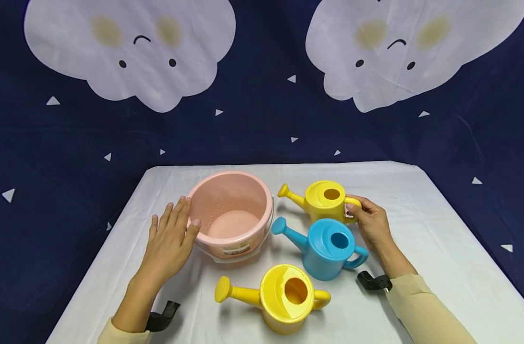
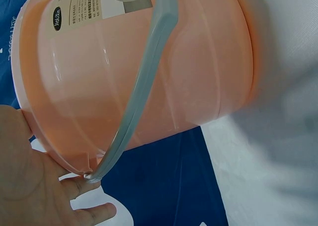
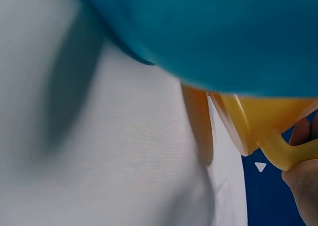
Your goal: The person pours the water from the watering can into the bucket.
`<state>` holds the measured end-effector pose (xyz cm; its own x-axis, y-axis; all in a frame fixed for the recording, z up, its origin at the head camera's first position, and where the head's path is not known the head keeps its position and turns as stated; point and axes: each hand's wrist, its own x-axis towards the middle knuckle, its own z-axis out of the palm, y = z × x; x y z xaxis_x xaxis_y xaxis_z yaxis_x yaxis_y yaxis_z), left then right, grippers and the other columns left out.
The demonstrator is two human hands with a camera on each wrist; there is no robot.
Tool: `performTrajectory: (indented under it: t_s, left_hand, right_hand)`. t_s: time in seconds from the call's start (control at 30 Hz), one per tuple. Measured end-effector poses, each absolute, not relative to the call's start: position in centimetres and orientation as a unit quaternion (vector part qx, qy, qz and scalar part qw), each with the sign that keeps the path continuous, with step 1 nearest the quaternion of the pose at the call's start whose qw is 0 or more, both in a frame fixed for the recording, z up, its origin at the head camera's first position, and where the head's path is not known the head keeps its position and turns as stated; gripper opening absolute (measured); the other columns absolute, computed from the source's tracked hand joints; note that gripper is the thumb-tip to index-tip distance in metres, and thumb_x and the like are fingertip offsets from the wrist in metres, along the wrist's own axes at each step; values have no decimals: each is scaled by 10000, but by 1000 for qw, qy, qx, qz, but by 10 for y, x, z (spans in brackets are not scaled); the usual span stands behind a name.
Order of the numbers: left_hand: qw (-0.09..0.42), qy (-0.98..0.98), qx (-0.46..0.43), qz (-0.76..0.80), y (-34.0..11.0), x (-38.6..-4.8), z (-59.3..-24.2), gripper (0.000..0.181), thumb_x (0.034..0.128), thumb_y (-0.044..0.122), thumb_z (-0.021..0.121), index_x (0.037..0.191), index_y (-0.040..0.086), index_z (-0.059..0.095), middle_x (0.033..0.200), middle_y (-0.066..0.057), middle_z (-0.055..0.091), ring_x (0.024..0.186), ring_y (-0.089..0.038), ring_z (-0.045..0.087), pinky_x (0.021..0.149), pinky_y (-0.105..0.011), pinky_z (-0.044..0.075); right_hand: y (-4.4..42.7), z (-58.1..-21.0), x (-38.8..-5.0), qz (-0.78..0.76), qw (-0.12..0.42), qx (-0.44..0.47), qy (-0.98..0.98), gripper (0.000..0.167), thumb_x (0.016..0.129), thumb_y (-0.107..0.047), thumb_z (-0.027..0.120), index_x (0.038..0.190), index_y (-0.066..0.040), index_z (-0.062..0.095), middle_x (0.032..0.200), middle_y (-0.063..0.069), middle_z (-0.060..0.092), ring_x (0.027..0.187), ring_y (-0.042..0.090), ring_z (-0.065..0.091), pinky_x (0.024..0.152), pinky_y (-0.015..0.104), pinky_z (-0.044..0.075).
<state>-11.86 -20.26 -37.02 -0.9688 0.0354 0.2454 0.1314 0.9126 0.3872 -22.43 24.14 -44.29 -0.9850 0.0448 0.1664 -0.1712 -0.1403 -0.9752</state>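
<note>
Pink bucket (image 1: 229,220) over there touches a spread left hand (image 1: 170,239); the right hand (image 1: 372,223) pinches the far yellow watering can (image 1: 317,199) by its handle (image 1: 354,202).

Dark blue backdrop (image 1: 262,95) right across the top of the head view, and look at that: a white cloud (image 1: 133,52) upper left, a second cloud (image 1: 388,62) upper right, both printed faces upside down! Small white triangles (image 1: 291,79) dot the blue. Below, here's the white-covered worktop (image 1: 442,267). Right of centre stands the blue watering can (image 1: 324,263), spout to the upper left; lower centre, the glossy front yellow watering can (image 1: 277,310), upright, spout left, handle right!
</note>
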Motion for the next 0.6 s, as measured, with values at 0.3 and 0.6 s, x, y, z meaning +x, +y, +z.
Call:
performTrajectory:
  t_s: [0.3,0.6]
  left_hand:
    - [124,-970,-44,-205,-202,-119,-370,609,1014,466,269,1515,126,202,1573,-136,219,1446,-420,141,1127,-651,18]
    - [122,-970,-43,-206,-203,-119,-370,613,1013,472,266,1517,130,198,1576,-130,213,1451,-413,132,1128,-649,13]
  right_hand:
    - [240,-431,-221,757,80,50,-647,317,866,-59,657,1169,31,628,995,-64,686,847,100,580,751,183,527]
    - [237,-417,-219,753,85,41,-651,355,869,-96,664,1193,40,612,1005,-55,661,869,99,578,760,159,527]
